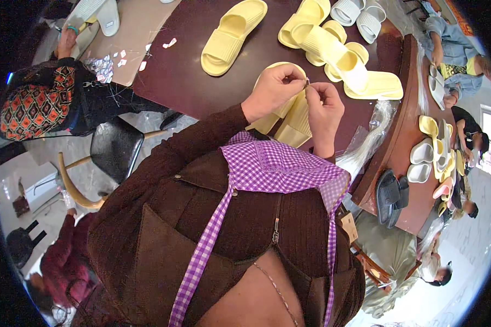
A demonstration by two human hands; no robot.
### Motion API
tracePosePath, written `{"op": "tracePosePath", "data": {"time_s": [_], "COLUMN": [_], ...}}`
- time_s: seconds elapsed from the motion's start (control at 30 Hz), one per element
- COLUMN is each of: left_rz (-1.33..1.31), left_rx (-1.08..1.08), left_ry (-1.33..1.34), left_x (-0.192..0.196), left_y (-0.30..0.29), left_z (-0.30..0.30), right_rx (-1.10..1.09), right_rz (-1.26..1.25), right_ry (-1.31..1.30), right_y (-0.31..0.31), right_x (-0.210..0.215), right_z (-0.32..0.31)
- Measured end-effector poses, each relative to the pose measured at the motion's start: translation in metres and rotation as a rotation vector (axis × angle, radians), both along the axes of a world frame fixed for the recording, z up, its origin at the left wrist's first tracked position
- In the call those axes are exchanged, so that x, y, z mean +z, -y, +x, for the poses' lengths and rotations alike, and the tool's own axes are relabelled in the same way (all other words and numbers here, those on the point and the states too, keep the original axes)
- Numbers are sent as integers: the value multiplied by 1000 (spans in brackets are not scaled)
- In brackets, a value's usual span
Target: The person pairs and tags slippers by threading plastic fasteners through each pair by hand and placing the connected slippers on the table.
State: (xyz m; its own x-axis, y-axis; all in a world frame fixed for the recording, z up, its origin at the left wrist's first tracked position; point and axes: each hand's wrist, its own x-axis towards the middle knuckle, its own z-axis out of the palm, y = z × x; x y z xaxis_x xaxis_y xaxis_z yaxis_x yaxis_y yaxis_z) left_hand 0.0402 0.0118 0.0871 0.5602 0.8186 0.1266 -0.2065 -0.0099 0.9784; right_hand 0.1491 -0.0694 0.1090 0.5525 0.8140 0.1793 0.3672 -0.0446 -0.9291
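Note:
Above the dark red table (174,71), my left hand (275,92) and my right hand (324,111) meet fingertip to fingertip. Both are closed in a pinch on a tiny thing between them, too small to name. Right below my hands lies a pair of pale yellow slippers (295,129), partly hidden by my hands and wrists. One yellow slipper (229,41) lies apart, beyond my left hand. Past my right hand is a loose pile of yellow slippers (333,52), some overlapping and tipped over.
Grey-white slippers (371,22) lie at the far right. A bundle of clear plastic strands (373,136) rests along the right edge. Black slippers (390,196) and more yellow ones sit on a neighbouring table. People work on both sides; a black chair (116,147) stands left.

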Motion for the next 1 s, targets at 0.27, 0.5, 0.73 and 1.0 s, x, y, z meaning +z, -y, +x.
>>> {"op": "tracePosePath", "data": {"time_s": [0.27,0.5,0.73,1.0], "left_rz": [-1,-6,1,-82], "left_rx": [10,4,20,-6], "left_ry": [-15,-7,-33,-51], "left_x": [-2,-4,-7,4], "left_y": [-2,-3,-1,-3], "left_z": [0,-1,1,-1], "right_rx": [8,10,11,4], "right_rz": [12,1,14,9], "right_ry": [40,46,21,5], "right_y": [-2,-3,-5,-3], "right_x": [-1,-1,-3,1], "right_z": [0,-2,-1,-4]}}
